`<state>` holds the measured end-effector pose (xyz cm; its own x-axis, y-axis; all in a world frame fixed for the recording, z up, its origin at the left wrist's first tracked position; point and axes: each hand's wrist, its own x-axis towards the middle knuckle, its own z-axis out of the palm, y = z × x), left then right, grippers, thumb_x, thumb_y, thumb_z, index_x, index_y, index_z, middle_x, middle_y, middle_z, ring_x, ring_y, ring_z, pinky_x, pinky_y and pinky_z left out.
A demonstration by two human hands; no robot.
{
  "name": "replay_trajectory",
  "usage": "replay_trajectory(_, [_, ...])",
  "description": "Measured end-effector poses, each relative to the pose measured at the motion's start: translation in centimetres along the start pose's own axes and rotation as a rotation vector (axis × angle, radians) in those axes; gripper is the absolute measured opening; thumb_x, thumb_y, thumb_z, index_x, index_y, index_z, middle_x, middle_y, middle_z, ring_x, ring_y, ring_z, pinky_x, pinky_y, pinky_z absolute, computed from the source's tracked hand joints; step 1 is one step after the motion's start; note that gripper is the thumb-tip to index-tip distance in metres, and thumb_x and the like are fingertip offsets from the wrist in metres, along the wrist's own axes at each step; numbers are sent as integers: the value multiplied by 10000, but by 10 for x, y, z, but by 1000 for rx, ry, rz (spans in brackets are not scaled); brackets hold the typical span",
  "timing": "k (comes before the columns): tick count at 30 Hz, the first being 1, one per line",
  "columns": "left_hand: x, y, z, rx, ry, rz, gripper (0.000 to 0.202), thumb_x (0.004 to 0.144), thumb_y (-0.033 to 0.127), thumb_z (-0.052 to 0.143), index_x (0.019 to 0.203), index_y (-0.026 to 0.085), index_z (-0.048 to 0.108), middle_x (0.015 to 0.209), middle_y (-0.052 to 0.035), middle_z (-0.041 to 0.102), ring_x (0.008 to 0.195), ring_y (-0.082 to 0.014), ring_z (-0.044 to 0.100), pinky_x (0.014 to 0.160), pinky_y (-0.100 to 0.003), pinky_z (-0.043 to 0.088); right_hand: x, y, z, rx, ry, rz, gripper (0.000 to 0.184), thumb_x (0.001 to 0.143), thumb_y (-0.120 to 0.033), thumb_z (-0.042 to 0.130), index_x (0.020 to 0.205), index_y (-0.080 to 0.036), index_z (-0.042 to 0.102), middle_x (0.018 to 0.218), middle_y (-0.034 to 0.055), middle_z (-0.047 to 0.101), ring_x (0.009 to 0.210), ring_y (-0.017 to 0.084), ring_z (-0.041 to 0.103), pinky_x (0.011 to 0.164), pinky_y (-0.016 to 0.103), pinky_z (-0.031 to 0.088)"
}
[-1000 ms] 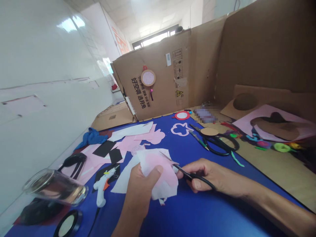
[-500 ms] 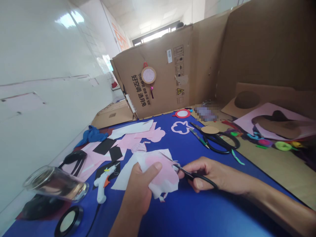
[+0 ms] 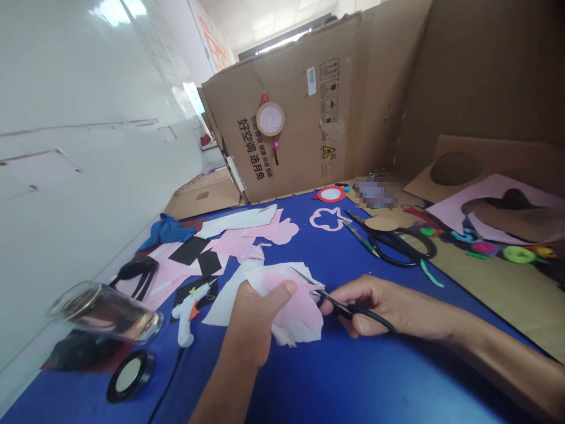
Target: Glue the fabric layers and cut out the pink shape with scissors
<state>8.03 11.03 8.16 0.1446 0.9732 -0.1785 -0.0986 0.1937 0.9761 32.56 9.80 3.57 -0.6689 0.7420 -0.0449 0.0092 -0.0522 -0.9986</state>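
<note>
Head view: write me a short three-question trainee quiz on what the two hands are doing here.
1. True or false: the right hand holds the small scissors.
2. What does the left hand pinch? A) a paintbrush B) a pink-and-white sheet C) a ruler
3. What colour is the mat under both hands?

Key: 1 true; 2 B; 3 blue.
</note>
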Motion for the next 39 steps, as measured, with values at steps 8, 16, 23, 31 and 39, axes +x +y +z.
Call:
replay_trajectory(8, [3, -3, -4, 32, -2, -6, 345, 688, 377, 900, 906, 126, 809, 786, -92, 775, 652, -225, 714, 578, -302, 594, 0, 2, 0, 12, -15, 23, 671, 830, -732, 834, 1221, -187, 813, 791, -19, 587, 725, 138, 405, 647, 261, 278])
replay_trajectory(16, [1, -2, -4, 46, -59, -52, 342, 730, 417, 864, 884, 117, 805, 636, -76, 725, 474, -205, 650, 480, -314, 562, 0, 3, 0, 20, -29, 4, 548, 878, -630, 847, 1227, -209, 813, 765, -39, 516, 692, 120, 352, 602, 242, 258])
replay_trajectory(23, [4, -4, -5, -11, -47, -29, 304, 708, 372, 893, 871, 134, 797, 758, -87, 766, 642, -229, 723, 601, -322, 609, 0, 3, 1, 16, -19, 25, 439, 911, -546, 846, 1217, -233, 819, 741, -45, 438, 674, 118, 294, 577, 239, 224])
replay_trajectory(31, [3, -4, -4, 11, -47, -38, 328, 743, 396, 855, 923, 128, 797, 660, -68, 730, 497, -208, 658, 528, -331, 578, 0, 2, 0, 23, -23, 5, 446, 906, -561, 846, 1195, -222, 819, 755, -45, 433, 694, 121, 292, 595, 247, 221])
replay_trajectory(39, [1, -1, -4, 26, -69, -67, 352, 754, 436, 849, 915, 127, 802, 694, -103, 762, 456, -199, 626, 427, -289, 475, 0, 1, -1, -24, -9, 3, 523, 882, -639, 832, 1192, -218, 823, 784, -33, 458, 716, 134, 299, 609, 257, 217])
